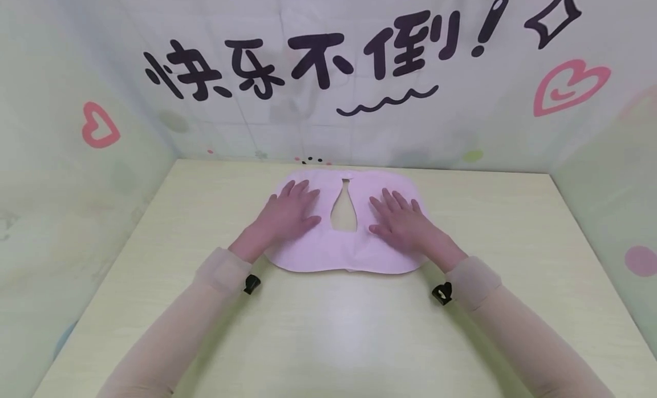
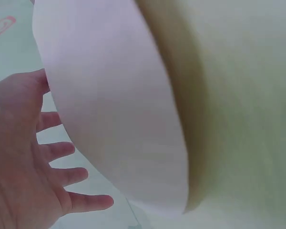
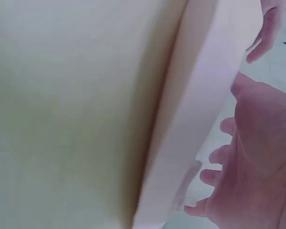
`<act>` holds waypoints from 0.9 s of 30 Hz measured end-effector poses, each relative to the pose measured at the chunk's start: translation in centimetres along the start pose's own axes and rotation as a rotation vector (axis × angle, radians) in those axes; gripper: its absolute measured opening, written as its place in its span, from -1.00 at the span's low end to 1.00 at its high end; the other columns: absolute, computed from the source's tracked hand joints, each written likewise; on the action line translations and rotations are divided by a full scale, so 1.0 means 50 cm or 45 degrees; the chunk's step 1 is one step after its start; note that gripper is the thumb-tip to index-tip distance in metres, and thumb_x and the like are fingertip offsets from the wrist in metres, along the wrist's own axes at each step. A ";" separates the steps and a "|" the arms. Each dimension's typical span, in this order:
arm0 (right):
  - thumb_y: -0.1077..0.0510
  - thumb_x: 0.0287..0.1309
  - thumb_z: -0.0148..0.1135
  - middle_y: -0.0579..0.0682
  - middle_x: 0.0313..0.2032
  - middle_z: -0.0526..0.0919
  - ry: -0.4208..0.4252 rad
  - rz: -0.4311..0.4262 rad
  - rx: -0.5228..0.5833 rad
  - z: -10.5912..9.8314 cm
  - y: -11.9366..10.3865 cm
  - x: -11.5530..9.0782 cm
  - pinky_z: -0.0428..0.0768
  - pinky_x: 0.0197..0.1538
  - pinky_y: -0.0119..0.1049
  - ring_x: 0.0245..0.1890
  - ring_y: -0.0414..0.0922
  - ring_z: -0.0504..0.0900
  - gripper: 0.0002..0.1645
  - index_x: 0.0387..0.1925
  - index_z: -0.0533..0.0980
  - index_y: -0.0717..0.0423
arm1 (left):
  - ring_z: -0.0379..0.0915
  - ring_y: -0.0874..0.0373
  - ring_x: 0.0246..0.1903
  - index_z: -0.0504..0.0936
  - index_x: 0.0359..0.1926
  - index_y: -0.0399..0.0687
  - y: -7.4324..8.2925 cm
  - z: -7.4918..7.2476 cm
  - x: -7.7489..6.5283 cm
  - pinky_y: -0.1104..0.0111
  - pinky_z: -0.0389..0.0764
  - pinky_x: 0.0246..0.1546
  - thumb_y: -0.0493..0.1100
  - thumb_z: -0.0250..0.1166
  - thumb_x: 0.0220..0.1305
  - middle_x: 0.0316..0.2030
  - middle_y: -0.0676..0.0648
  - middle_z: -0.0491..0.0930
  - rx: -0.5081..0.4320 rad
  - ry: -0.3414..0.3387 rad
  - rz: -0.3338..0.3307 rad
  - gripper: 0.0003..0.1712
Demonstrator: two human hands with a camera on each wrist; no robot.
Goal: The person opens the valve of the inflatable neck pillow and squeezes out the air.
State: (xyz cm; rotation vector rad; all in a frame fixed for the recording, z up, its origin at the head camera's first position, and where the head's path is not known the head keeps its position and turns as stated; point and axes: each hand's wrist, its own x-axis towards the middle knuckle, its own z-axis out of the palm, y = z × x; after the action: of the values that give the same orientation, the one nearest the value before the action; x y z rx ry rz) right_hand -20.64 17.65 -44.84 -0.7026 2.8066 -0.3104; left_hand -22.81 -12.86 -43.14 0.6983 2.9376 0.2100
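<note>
A soft pink sheet [image 1: 318, 250] with rounded corners lies spread at the back of the table, and a teardrop-shaped hole with a narrow top is cut through its middle. My left hand [image 1: 290, 210] rests on its left half, fingers spread. On the right half lies my right hand [image 1: 402, 222], fingers spread as well, the thumb pointing toward the hole. Both wrist views show the sheet's near edge standing slightly off the table with a shadow beneath. Small creases run below the hole.
The pale wooden table [image 1: 339, 329] reaches back to a printed cloth wall [image 1: 308, 130] with dark characters and pink hearts. Similar cloth panels [image 1: 616, 215] stand at both sides. Black wrist mounts [image 1: 442, 293] hang under the sleeves.
</note>
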 end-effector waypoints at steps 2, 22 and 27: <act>-0.26 0.56 -0.12 0.32 0.59 -0.16 -0.004 -0.010 -0.018 0.008 0.000 -0.006 -0.13 0.45 0.42 0.57 0.31 -0.16 -0.11 0.63 -0.04 0.12 | 0.03 -0.37 0.46 0.43 0.45 -0.01 0.001 0.005 -0.013 -0.32 0.36 0.21 0.14 0.19 0.49 0.52 -0.31 0.13 0.039 0.003 0.048 -0.36; -0.27 0.56 -0.14 0.34 0.58 -0.08 -0.013 -0.009 -0.074 0.036 -0.003 -0.019 -0.07 0.42 0.46 0.56 0.34 -0.11 -0.14 0.62 0.03 0.15 | 0.25 -0.35 0.32 0.51 0.37 -0.08 0.016 0.003 -0.069 -0.18 0.57 0.01 0.03 0.22 0.49 0.41 -0.32 0.28 0.117 0.043 0.156 -0.46; -0.27 0.55 -0.09 0.34 0.57 -0.03 0.012 -0.035 -0.074 0.034 -0.013 -0.034 -0.01 0.42 0.45 0.54 0.35 -0.03 -0.13 0.61 0.06 0.14 | 0.26 -0.35 0.33 0.49 0.40 -0.11 0.021 -0.009 -0.086 -0.19 0.55 0.06 0.02 0.22 0.49 0.40 -0.32 0.32 0.058 0.059 0.186 -0.43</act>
State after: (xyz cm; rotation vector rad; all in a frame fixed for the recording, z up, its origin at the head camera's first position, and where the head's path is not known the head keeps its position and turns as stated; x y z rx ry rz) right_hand -18.42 17.66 -45.98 -0.7549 2.8272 -0.2384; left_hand -18.62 -13.95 -42.17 0.9280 2.9450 0.1752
